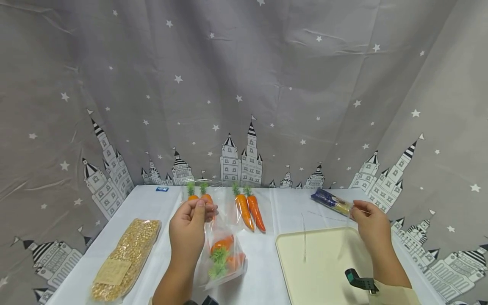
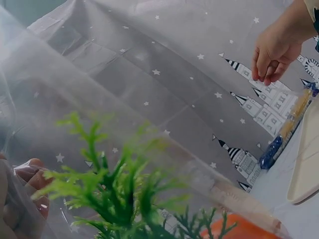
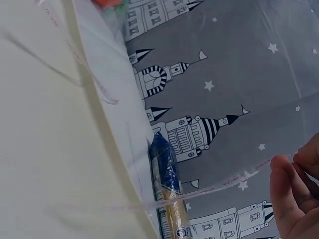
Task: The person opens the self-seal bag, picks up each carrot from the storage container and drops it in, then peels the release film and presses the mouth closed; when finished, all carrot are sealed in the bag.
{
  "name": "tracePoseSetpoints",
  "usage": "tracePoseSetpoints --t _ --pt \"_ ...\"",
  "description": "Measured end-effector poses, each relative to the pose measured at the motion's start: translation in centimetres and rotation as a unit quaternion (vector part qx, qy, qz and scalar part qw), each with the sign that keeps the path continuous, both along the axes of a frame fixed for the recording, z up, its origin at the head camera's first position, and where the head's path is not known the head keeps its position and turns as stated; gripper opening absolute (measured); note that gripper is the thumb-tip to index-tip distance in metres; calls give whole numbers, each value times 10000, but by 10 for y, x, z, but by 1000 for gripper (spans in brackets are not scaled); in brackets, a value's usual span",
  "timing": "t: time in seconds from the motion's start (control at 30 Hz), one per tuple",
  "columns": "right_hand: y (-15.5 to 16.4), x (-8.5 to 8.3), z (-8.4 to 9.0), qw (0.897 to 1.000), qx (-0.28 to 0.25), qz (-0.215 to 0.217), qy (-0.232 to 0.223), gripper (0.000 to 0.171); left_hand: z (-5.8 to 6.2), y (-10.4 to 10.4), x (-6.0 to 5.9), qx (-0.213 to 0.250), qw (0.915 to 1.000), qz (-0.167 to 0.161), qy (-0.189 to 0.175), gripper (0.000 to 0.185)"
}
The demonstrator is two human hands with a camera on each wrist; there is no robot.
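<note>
My left hand pinches the top of a clear plastic bag, which hangs below it. Inside are orange carrots with green leafy tops; the tops point downward. Over the far right of the table, my right hand pinches the end of a thin clear strip with faint red print between thumb and fingers. That strip trails away across the tray side. Beyond the right hand lies a long packet with a blue end and yellow contents; in the left wrist view the hand is above it, apart.
A cream tray sits at the right, with another thin strip over its far edge. Two bagged carrots lie at the back middle, others beside them. At left are a bag of yellow kernels and a small blue packet.
</note>
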State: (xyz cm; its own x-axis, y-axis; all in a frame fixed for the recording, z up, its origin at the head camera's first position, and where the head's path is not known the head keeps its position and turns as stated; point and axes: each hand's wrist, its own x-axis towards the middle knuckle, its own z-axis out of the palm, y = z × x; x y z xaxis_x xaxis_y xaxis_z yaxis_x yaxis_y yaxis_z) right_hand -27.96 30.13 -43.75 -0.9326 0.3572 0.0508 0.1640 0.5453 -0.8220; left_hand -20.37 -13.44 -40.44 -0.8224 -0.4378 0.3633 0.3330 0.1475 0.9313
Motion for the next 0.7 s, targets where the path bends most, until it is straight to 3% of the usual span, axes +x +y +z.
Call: tracePoseSetpoints --t 0.17,0.43,0.7 --pt "-3 1 2 9999 -50 -131 24 42 0 0 0 -40 9999 22 -98 26" --pt "-4 2 7 9970 187 -523 534 30 2 0 2 -74 9998 56 -185 27" --pt "-10 8 25 9952 216 -593 748 23 4 -1 3 -106 9997 61 -218 26"
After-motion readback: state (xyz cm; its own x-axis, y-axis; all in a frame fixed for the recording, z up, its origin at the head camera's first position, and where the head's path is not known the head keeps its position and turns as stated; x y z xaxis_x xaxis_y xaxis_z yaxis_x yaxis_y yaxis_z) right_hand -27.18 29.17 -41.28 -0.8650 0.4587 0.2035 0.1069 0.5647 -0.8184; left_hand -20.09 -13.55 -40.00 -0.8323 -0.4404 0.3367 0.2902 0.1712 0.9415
